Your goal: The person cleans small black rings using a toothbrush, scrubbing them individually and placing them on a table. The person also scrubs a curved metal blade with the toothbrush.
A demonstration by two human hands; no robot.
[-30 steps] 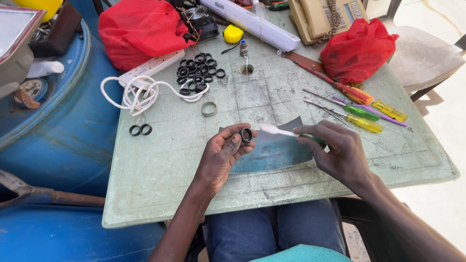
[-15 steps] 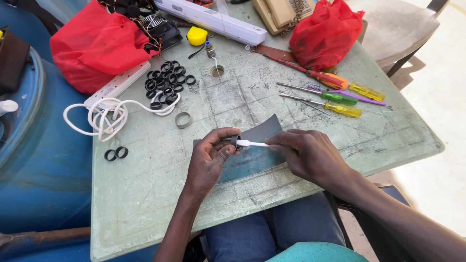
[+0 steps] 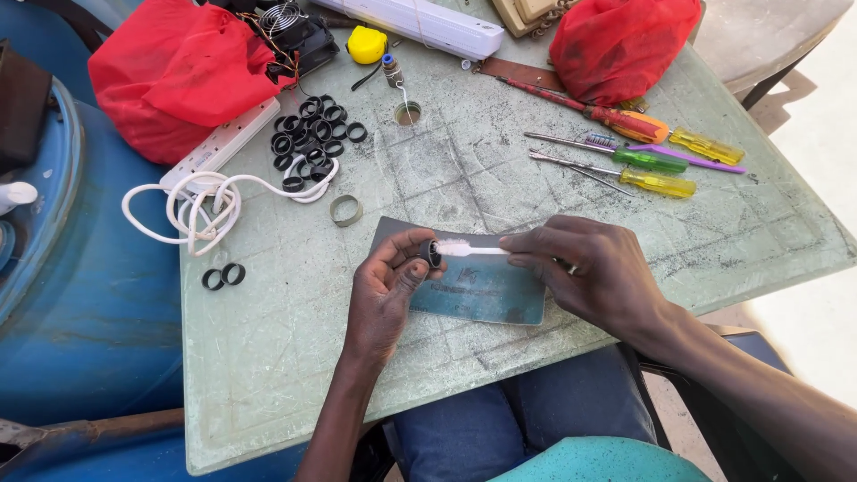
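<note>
Two hands meet at the centre of the frame in the head view, and I watch them from afar. My left hand (image 3: 386, 295) has its grip closed on a small black ring (image 3: 432, 253), pinched between thumb and fingertips and held just above the counter (image 3: 295, 339). My right hand (image 3: 598, 268) has its grip closed on a white toothbrush (image 3: 469, 251), whose bristled head touches the ring. Both hover over a dark rectangular card (image 3: 486, 290) that lies flat on the counter, just below centre.

In the upper left of the frame I see a red bag (image 3: 170, 76), with a white power strip (image 3: 223, 143) and its coiled white cable (image 3: 192, 201) beside it. A heap of black rings (image 3: 312, 138) lies right of the strip, and a pair of black rings (image 3: 223, 276) sits apart at the left edge. A metal ring (image 3: 345, 210) rests between the heap and the card. In the upper right lie a second red bag (image 3: 625, 40) and a row of screwdrivers (image 3: 643, 165) with yellow, green and orange handles. A yellow tape measure (image 3: 368, 45) sits at top centre. A blue barrel (image 3: 80, 295) fills the left side.
</note>
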